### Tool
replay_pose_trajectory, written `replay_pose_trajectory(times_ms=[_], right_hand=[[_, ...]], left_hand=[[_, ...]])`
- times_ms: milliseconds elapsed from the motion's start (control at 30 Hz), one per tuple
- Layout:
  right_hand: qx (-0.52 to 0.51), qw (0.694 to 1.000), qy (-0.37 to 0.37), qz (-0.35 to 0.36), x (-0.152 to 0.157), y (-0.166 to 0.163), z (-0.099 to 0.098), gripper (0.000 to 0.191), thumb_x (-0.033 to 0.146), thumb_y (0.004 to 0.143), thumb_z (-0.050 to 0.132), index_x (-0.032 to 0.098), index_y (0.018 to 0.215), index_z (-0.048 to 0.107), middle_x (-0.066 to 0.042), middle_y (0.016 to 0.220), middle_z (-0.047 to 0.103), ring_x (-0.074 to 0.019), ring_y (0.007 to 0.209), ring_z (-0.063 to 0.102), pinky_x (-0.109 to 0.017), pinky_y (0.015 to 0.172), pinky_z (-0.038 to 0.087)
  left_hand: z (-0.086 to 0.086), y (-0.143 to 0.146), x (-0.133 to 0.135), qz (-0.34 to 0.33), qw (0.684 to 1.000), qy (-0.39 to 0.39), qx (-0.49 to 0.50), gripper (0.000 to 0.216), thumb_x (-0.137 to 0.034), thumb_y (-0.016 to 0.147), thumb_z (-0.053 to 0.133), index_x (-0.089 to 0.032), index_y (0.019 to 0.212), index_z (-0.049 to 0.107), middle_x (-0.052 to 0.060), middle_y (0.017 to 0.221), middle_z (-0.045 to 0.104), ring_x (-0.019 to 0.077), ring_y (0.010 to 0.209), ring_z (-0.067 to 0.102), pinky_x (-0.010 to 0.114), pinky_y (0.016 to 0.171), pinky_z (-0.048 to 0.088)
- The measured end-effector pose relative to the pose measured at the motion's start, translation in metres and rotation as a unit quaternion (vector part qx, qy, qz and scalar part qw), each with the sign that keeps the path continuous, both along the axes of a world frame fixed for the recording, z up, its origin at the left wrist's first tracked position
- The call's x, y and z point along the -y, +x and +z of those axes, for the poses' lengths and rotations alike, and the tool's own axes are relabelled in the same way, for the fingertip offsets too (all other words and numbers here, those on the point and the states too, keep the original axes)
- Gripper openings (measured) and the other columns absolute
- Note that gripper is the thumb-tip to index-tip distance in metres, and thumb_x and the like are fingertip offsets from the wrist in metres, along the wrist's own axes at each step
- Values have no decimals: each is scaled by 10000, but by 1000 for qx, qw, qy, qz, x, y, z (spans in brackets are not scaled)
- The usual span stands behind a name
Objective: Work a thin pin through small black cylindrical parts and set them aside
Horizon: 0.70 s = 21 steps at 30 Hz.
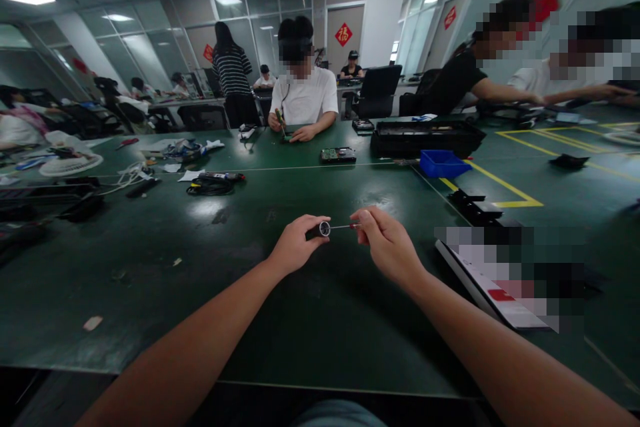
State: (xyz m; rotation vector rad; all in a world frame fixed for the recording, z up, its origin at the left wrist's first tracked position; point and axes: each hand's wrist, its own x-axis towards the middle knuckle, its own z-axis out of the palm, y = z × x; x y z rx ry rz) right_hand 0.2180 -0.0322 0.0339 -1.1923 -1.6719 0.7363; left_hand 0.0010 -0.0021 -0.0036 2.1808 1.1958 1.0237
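My left hand (pixel 295 245) is closed round a small black cylinder that looks like a flashlight (pixel 325 229), its round silvery end facing me. Opposite it, my right hand (pixel 385 237) pinches a thin screwdriver (pixel 343 227) by its reddish handle end. The metal shaft points left and reaches the rim of the flashlight's silvery end. Whether the tip touches it or passes beside it, I cannot tell. Both hands are held above the green table (pixel 310 327), near its middle.
A white box (pixel 480 273) lies right of my right forearm, with black parts (pixel 475 205) behind it. Farther back are a blue bin (pixel 443 163), a black tray (pixel 425 139) and a circuit board (pixel 338 155). Bundled black cables (pixel 213 183) lie left. A person (pixel 305 93) works opposite.
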Motion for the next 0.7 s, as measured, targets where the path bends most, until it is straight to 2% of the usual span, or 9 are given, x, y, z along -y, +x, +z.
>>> replay_pose_trajectory(times_ms=[67,167,300,467,600,700], right_hand=[[-16,1000,2,-14,0,0,-1,263,414,990,429,239,1012,625,9,688,599,-184,670,592,-328,644,438],[-94,995,-11,-33,-2,-2,-3,236,398,931,535,227,1086,581,-21,814,667,-202,771,643,-355,727,497],[-189,981,-37,-26,-4,-5,-5,251,444,892,596,204,962,627,-51,869,680,-201,810,649,-391,816,524],[-324,941,-92,-13,-13,-6,-9,338,548,830,641,221,912,636,-30,843,657,-183,757,635,-398,805,545],[-341,931,-130,4,-18,-3,-12,317,544,825,644,229,829,610,-1,730,609,-176,671,611,-390,757,556],[-311,943,-112,-34,-19,-2,-14,309,536,848,624,227,836,608,-3,735,613,-172,662,603,-365,714,546]], left_hand=[[0,1,0,-4,1000,2,0,404,-221,854,722,-256,1250,653,55,1196,674,231,1127,611,414,1007,461],[1,3,2,-2,1000,2,-3,416,-228,850,727,-256,1258,648,56,1189,676,234,1120,614,416,1006,462],[6,5,4,11,1000,8,-3,408,-204,853,719,-247,1253,648,51,1203,673,228,1133,611,410,1028,451],[12,0,1,-1,997,70,-29,418,-195,874,689,-271,1281,635,61,1208,663,233,1143,597,439,1039,443],[13,-4,-5,-9,991,96,-92,426,-203,873,687,-298,1285,638,58,1184,669,244,1114,592,473,1012,442],[11,-4,-6,1,993,70,-99,426,-194,865,694,-284,1278,644,60,1170,679,247,1088,597,469,992,451]])
